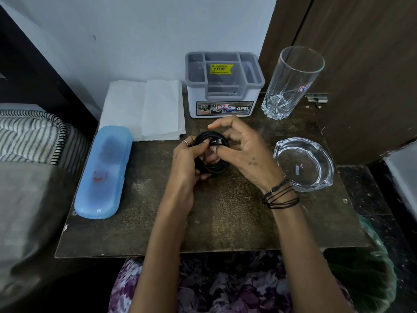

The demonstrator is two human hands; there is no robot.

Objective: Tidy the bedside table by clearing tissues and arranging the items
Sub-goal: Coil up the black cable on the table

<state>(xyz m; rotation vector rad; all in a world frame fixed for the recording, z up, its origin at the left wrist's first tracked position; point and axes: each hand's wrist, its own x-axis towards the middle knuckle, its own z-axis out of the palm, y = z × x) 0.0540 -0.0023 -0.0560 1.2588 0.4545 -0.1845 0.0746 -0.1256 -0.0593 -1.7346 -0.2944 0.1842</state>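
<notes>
A coiled black cable (pixel 214 169) is held over the middle of the dark bedside table (pixel 225 222). My left hand (pixel 187 163) grips the coil from the left. From the right, my right hand (pixel 243 152) pinches the cable's plug end at the top of the coil. White tissues (pixel 146 109) lie flat in a stack at the back left. A blue plastic case (pixel 103 172) lies along the left edge.
A grey and white organiser box (pixel 223 86) stands at the back centre, with a tall empty glass (pixel 291 82) to its right. A clear glass ashtray (pixel 304 163) sits at the right edge. A striped pillow (pixel 33 136) lies on the left, a wooden door (pixel 361 64) on the right.
</notes>
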